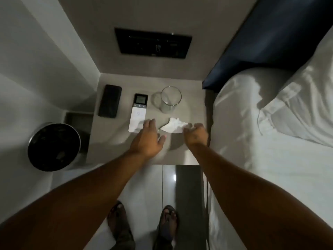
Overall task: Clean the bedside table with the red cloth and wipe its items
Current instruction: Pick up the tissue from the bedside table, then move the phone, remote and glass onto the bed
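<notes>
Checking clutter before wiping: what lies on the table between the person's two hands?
In the head view, a crumpled white tissue lies on the bedside table between the left hand and right hand, touching the right fingertips.

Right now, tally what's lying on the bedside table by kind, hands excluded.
Phone: 1
Remote: 1
Glass: 1
Crumpled white tissue: 1
Red cloth: 0 in view
Total: 4

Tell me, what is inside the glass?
The glass on the table looks empty; its clear base shows through. Whether a little water remains cannot be told in this dim light.
</notes>
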A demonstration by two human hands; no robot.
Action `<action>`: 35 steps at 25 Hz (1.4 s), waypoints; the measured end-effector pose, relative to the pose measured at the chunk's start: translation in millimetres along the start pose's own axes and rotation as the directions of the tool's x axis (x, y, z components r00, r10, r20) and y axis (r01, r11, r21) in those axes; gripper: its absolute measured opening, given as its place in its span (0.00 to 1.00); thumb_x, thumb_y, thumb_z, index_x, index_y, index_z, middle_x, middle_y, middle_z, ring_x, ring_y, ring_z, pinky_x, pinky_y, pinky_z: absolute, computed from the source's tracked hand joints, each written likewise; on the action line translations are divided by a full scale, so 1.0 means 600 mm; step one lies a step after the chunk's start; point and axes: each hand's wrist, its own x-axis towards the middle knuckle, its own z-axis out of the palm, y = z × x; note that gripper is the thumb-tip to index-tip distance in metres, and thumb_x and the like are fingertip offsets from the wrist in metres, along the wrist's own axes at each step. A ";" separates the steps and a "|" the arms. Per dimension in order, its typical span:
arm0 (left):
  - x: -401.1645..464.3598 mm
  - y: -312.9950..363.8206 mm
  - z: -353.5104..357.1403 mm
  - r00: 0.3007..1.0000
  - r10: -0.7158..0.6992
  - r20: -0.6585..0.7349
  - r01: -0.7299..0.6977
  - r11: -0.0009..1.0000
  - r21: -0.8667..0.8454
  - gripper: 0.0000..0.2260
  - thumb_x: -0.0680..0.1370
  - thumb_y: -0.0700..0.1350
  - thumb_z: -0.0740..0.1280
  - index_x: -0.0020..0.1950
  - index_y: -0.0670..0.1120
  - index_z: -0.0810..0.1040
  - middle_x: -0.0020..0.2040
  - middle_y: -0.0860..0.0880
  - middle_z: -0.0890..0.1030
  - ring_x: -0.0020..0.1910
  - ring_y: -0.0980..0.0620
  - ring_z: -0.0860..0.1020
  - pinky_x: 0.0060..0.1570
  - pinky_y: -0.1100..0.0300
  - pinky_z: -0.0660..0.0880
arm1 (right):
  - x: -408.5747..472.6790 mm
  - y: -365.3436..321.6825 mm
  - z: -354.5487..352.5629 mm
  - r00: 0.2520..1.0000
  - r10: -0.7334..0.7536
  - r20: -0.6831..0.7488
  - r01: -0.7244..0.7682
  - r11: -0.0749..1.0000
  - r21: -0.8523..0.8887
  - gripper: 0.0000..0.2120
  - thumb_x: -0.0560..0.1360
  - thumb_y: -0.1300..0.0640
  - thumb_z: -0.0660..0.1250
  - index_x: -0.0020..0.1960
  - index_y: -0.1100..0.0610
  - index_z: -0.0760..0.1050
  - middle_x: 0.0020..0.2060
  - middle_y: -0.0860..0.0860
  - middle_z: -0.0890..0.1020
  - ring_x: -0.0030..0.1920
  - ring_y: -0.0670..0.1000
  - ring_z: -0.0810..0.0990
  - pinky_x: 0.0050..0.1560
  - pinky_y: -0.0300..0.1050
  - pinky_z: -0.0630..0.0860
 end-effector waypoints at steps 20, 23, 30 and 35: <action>-0.149 -0.525 -0.151 0.534 -0.831 -0.156 0.526 0.471 -0.708 0.07 0.75 0.38 0.67 0.52 0.40 0.81 0.49 0.41 0.85 0.48 0.40 0.84 0.52 0.44 0.81 | -0.294 -0.229 0.591 0.729 -0.211 0.651 0.182 0.977 0.112 0.12 0.76 0.65 0.71 0.58 0.58 0.81 0.59 0.59 0.82 0.58 0.59 0.82 0.57 0.56 0.83; -0.125 -0.572 -0.127 0.571 -0.814 -0.107 0.623 0.515 -0.589 0.12 0.75 0.41 0.70 0.58 0.38 0.79 0.54 0.38 0.83 0.53 0.40 0.82 0.55 0.53 0.79 | -0.274 -0.235 0.605 0.704 -0.298 0.644 0.388 0.922 0.002 0.14 0.77 0.63 0.69 0.62 0.56 0.80 0.60 0.57 0.82 0.60 0.57 0.81 0.62 0.51 0.79; 0.028 -0.350 -0.115 0.825 -0.318 -0.467 0.173 0.929 -0.327 0.31 0.71 0.62 0.71 0.66 0.47 0.69 0.62 0.46 0.73 0.53 0.55 0.72 0.45 0.67 0.69 | -0.063 -0.353 0.385 0.746 -0.663 0.066 0.649 0.700 -0.298 0.16 0.77 0.52 0.68 0.64 0.53 0.74 0.63 0.57 0.74 0.60 0.57 0.77 0.57 0.53 0.79; 0.141 -0.279 -0.106 0.908 -0.227 -0.352 0.213 0.974 -0.079 0.36 0.66 0.60 0.76 0.65 0.42 0.70 0.60 0.42 0.75 0.57 0.44 0.75 0.52 0.52 0.76 | 0.028 -0.387 0.384 0.838 -0.454 0.302 0.545 0.664 -0.513 0.22 0.81 0.48 0.62 0.72 0.56 0.69 0.71 0.60 0.66 0.65 0.63 0.74 0.65 0.53 0.73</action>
